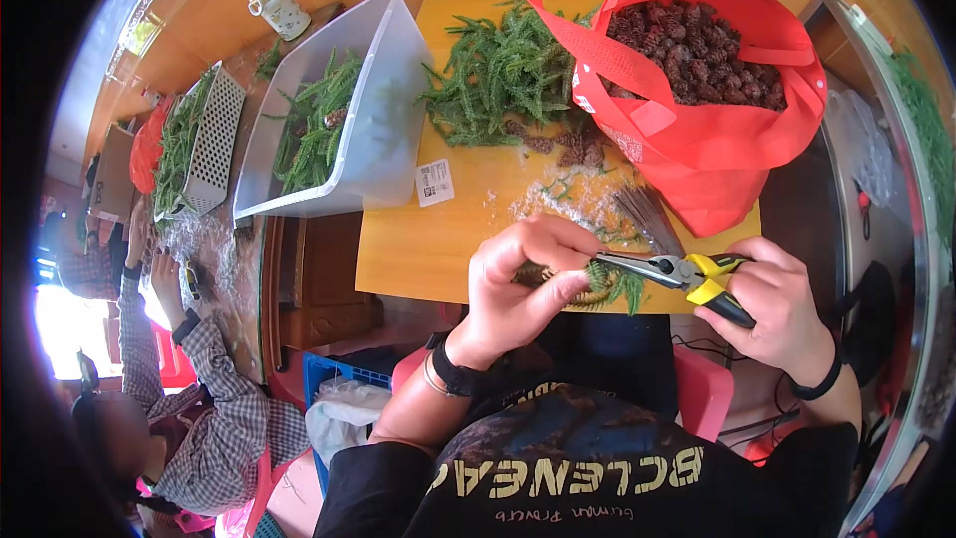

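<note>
Between the thumb and fingers of my left hand is a green artificial pine sprig, held over the near edge of the yellow board. My right hand is closed round the yellow-and-black handles of needle-nose pliers. Their jaws point left and reach the sprig beside my left thumb; what exactly they grip is too small to tell. Beyond my hands lie thin dark wires, pale scraps and a few loose pine cones. A heap of green sprigs covers the board's far part.
At the right stands a red bag full of pine cones. A translucent bin with sprigs overlaps the board's left side. Farther left, a co-worker in checked sleeves reaches over another table with a white basket.
</note>
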`<state>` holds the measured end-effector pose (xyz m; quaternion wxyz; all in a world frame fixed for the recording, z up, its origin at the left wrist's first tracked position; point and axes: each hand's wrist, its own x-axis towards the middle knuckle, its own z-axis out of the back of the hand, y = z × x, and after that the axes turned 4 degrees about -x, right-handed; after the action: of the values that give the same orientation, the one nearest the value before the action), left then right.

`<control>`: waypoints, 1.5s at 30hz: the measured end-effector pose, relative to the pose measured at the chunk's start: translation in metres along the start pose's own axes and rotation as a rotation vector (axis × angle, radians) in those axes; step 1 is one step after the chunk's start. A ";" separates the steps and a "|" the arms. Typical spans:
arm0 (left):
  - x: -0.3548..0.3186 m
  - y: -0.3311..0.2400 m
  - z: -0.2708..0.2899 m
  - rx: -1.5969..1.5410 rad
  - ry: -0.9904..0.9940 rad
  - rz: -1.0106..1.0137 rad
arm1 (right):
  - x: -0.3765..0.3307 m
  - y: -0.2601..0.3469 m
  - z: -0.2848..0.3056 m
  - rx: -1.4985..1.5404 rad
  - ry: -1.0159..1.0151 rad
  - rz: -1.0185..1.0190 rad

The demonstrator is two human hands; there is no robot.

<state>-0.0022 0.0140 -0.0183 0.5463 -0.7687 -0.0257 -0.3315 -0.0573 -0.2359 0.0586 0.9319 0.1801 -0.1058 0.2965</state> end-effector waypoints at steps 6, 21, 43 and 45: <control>-0.005 0.004 -0.001 -0.497 -0.014 0.258 | 0.003 -0.003 0.003 0.177 0.052 -0.048; -0.004 -0.004 0.000 -0.464 -0.067 0.450 | 0.003 -0.003 0.011 0.134 0.123 -0.072; -0.005 0.004 0.003 -0.591 -0.018 0.301 | 0.010 -0.006 0.019 0.212 0.166 -0.009; -0.005 0.004 0.002 -0.629 -0.011 0.344 | 0.010 -0.009 0.016 0.228 0.162 -0.012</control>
<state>-0.0036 0.0162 -0.0247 0.3306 -0.8941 0.2046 -0.2223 -0.0450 -0.2439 0.0739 0.9127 0.2609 0.0051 0.3146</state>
